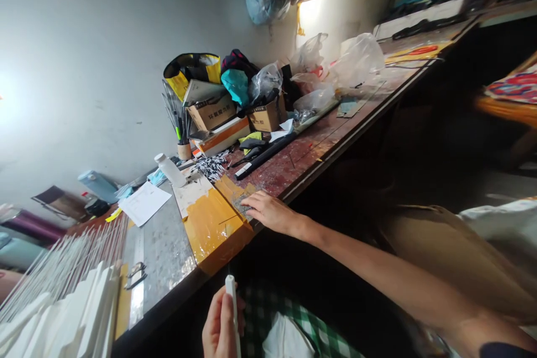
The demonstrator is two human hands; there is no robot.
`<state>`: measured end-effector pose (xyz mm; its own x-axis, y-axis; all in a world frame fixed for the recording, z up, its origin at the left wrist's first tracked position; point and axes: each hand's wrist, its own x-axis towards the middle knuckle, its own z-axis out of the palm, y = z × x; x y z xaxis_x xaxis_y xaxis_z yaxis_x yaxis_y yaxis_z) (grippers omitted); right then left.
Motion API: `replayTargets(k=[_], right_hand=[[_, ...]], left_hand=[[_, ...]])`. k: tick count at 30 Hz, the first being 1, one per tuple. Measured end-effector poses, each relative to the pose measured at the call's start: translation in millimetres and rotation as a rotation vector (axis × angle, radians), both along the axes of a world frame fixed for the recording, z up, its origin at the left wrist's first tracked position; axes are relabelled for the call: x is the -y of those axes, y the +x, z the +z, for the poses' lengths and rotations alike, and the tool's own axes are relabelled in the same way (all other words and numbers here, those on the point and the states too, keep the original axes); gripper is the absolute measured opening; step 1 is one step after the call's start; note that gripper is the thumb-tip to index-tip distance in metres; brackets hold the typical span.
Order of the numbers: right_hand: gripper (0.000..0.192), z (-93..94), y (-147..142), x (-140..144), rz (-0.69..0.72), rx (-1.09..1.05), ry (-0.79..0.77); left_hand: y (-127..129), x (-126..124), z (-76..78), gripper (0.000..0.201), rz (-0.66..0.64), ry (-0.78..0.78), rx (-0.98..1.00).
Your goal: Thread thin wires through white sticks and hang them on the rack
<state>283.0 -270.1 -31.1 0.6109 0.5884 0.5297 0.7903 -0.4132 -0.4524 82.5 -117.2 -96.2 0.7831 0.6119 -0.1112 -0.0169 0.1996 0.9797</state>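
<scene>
My right hand (pixel 271 211) rests flat on the edge of the workbench (pixel 302 162), fingers on a small grey patch beside a yellow-taped block (pixel 212 226). It holds nothing. My left hand (pixel 220 324) is low in front of the bench, closed around a thin white stick (pixel 231 305) that points up toward the yellow block. A green checked cloth (pixel 289 321) lies below the hands.
Stacks of white strips and thin rods (pixel 62 291) fill the near left. A metal ruler (pixel 136 277), a paper sheet (pixel 145 203), a white bottle (pixel 170 169), cardboard boxes (pixel 212 113), plastic bags (pixel 356 61) and a black bar (pixel 264 156) crowd the bench by the wall.
</scene>
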Motion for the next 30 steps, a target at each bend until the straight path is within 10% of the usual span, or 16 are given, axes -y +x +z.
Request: replayTargets(k=[13,19,30], right_hand=[[0.020,20.4,-14.8,-13.9,0.038,0.009,-0.085],[0.025,21.9,-66.1,4.4,0.391,-0.435,0.086],[0.032,7.9,-100.2,-10.3,0.353,-1.215,0.507]], left_hand=[[-5.9,-22.2,16.8,0.047,-0.173,-0.241,0.019],[-8.8,-23.6,25.5,0.049,-0.204,-0.247,-0.001],[-19.5,-11.5,24.7,0.043,-0.144,0.157,-0.061]])
